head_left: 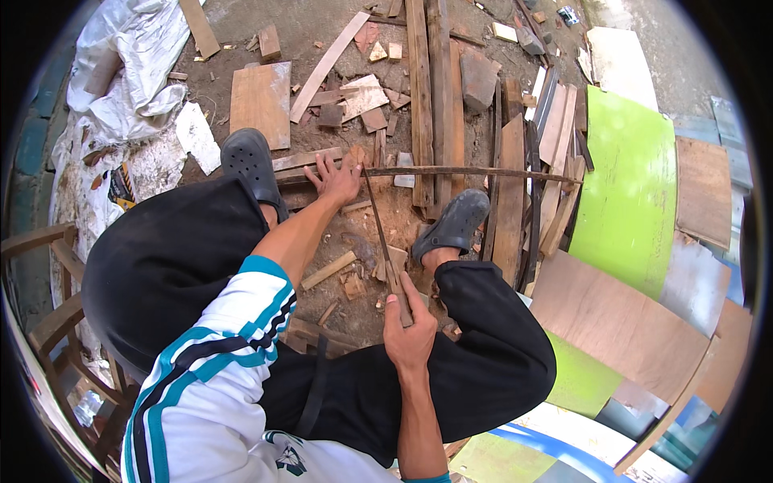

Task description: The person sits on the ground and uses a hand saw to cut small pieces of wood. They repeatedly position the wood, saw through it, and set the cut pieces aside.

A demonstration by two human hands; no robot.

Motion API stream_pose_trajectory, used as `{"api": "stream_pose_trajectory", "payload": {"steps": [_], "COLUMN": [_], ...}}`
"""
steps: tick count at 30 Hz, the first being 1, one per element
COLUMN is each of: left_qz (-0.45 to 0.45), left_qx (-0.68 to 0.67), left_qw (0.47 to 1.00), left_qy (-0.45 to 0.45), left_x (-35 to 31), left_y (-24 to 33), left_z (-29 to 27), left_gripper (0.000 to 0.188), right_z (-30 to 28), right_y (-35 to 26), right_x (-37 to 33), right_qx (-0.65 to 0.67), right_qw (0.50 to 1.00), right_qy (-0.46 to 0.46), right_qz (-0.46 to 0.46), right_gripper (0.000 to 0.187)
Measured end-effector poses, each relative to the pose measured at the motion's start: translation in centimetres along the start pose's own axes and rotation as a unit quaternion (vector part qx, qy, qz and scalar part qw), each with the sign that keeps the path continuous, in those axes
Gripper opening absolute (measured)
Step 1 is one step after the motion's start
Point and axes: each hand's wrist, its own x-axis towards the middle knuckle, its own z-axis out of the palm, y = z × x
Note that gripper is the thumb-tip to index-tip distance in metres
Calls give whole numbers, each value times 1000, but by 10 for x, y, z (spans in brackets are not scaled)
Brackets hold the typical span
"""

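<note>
A long, thin wooden strip [491,171] lies crosswise in front of me, over other boards. My left hand [338,179] grips its left part from above, fingers spaced apart across the wood. In my right hand [411,334] is the wooden handle of a handsaw [378,219], index finger and thumb along its sides. The narrow dark blade, seen nearly edge-on, points away from me. Its far end meets the strip just right of my left hand; how deep it sits in the wood I cannot tell.
Upright-running planks [439,105] lie beyond the strip. My dark clogs [455,225] flank the work. Wood offcuts [328,270] litter the dirt. Green panels [628,185] and plywood sheets [616,322] lie right; a white sack [129,64] and a wooden chair [68,314] are left.
</note>
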Motion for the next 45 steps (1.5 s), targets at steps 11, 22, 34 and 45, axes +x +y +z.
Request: {"api": "stream_pose_trajectory", "payload": {"steps": [11, 22, 34, 45], "left_qz": [0, -9, -3, -5], "left_qx": [19, 44, 4, 11], "left_qw": [998, 998, 995, 996], "left_qy": [-55, -43, -99, -85], "left_x": [5, 12, 16, 16], "left_y": [-1, -3, -4, -6], "left_z": [-4, 0, -7, -6], "left_gripper": [64, 66, 73, 73], "right_z": [0, 3, 7, 16], "right_y": [-5, 4, 15, 18], "right_x": [1, 10, 6, 2], "right_qx": [4, -2, 1, 21], "right_qw": [1000, 1000, 1000, 1000], "right_qy": [-12, -14, 9, 3], "right_qz": [19, 10, -4, 19], "right_gripper": [41, 41, 40, 42]}}
